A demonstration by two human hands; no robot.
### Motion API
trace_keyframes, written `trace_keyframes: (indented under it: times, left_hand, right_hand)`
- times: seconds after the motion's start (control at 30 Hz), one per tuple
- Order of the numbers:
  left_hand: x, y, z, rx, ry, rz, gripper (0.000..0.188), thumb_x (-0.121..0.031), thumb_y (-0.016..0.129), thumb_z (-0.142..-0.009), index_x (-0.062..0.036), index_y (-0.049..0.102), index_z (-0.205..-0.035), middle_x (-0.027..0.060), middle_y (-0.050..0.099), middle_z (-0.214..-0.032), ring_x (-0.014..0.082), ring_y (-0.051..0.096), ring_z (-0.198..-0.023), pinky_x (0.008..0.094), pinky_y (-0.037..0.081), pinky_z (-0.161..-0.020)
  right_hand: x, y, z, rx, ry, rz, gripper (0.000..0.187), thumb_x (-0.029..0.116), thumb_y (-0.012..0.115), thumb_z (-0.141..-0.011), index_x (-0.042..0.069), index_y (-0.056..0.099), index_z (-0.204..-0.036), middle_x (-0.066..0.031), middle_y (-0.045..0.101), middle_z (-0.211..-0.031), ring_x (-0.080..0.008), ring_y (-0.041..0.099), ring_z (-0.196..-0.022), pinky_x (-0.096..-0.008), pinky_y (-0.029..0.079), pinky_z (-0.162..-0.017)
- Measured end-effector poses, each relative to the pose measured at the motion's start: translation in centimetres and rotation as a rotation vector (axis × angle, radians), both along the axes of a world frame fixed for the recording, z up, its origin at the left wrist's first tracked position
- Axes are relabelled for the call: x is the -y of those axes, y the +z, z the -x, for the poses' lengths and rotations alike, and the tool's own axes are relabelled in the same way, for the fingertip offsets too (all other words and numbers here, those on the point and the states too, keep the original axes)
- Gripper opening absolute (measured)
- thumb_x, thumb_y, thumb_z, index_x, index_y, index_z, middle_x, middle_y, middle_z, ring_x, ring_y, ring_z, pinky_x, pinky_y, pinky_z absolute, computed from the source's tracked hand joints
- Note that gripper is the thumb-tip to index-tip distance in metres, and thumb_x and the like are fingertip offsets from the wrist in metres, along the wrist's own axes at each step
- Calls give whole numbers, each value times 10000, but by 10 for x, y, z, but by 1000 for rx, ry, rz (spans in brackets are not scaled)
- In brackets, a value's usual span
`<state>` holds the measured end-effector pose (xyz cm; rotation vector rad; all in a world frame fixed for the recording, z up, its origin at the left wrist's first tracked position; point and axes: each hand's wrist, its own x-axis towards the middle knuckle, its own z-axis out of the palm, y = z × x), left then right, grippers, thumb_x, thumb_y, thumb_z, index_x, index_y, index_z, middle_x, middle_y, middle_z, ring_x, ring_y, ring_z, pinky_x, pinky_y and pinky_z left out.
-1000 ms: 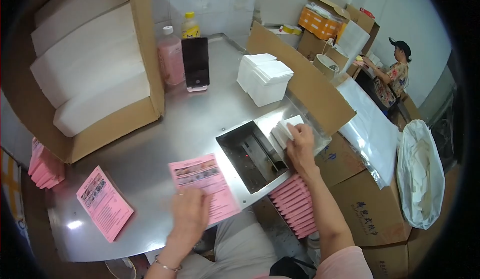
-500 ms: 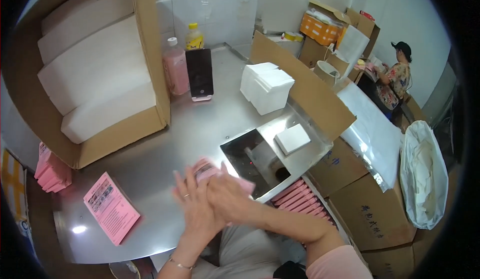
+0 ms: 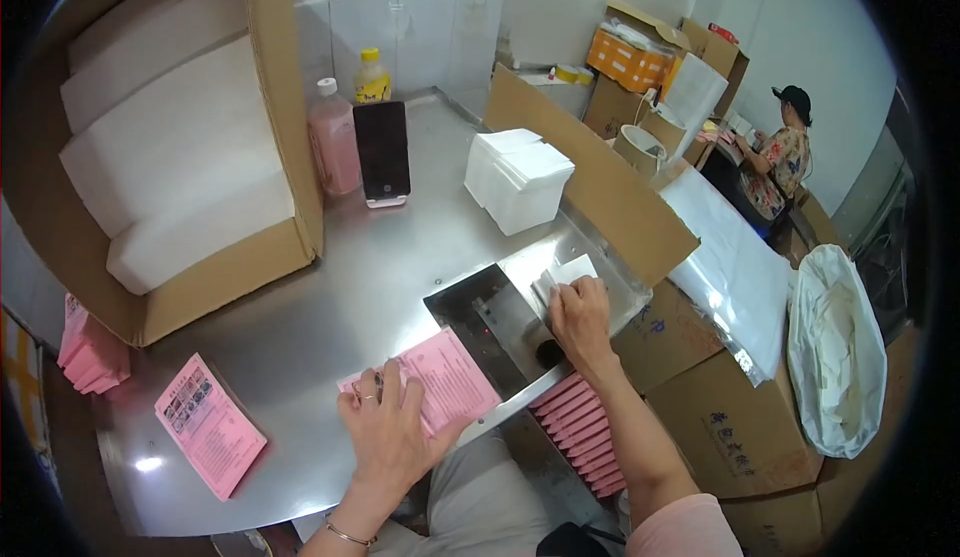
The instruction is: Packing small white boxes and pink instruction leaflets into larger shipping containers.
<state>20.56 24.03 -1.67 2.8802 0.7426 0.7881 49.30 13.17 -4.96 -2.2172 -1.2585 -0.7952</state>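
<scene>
Metal bench (image 3: 350,292) across the frame's centre, head view. Lower centre: left hand (image 3: 388,422), fingers spread flat over a pink printed sheet (image 3: 458,382). Right of centre: right hand (image 3: 580,325), fingers curled against folded white paper (image 3: 580,269); whether they grip it cannot be told.

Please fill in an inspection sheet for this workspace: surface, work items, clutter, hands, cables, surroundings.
Surface: shiny metal table with a rectangular opening.
Job's things: pink printed sheet under the left hand; small white stack at the right hand; pink printed stack at left; taller white stack beyond the opening; pink packets below the table edge.
Clutter: propped dark phone; pink bottle and yellow-capped bottle near it.
Hands: left spread over the sheet; right's fingers on the small stack, grip unclear.
Cables: nothing seen on the table.
Surroundings: open carton holding white blocks; more cartons, a plastic bag and a co-worker at right.
</scene>
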Motion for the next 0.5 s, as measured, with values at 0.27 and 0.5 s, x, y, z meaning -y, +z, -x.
trace_keyframes:
  times: [0.27, 0.5]
  left_hand:
    - [8, 0, 2, -18, -198, 423, 470, -267, 726, -740, -90, 624, -1164, 144, 557, -1059, 346, 582, -880, 456, 539, -690]
    - [11, -6, 4, 116, -113, 282, 825, -266, 793, -674, -67, 489, -1415, 152, 538, -957, 332, 540, -835, 452, 425, -697]
  right_hand:
    - [11, 9, 54, -47, 424, 13, 422, -7, 601, -822, -5, 600, -1245, -224, 590, -1303, -443, 579, -1171, -517, 451, -1021]
    - [-34, 12, 142, -51, 668, 317, 272, 168, 614, -846, 5, 653, -1060, -222, 610, -1024, -387, 581, -1048, -738, 285, -1042]
